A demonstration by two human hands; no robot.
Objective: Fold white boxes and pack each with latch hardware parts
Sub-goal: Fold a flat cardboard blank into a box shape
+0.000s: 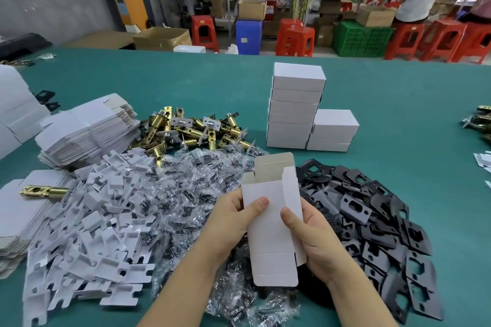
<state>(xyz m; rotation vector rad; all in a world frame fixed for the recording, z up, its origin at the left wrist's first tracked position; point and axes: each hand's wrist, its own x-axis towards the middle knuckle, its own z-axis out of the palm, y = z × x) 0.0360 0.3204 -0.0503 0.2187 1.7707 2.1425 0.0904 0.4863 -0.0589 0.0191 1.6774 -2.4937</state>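
Together both hands — left hand (pixel 233 223), right hand (pixel 313 231) — grip the white box (pixel 271 220).

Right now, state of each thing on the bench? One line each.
box in hands: partly formed, top flaps open, bottom flap unfolded
left hand: grips the box, thumb on its front
right hand: grips the box's right edge
finished boxes: closed, stacked
flat box blanks: unfolded, piled
brass latches: loose heap
screw bags: sealed, heaped
black plates: loose pile
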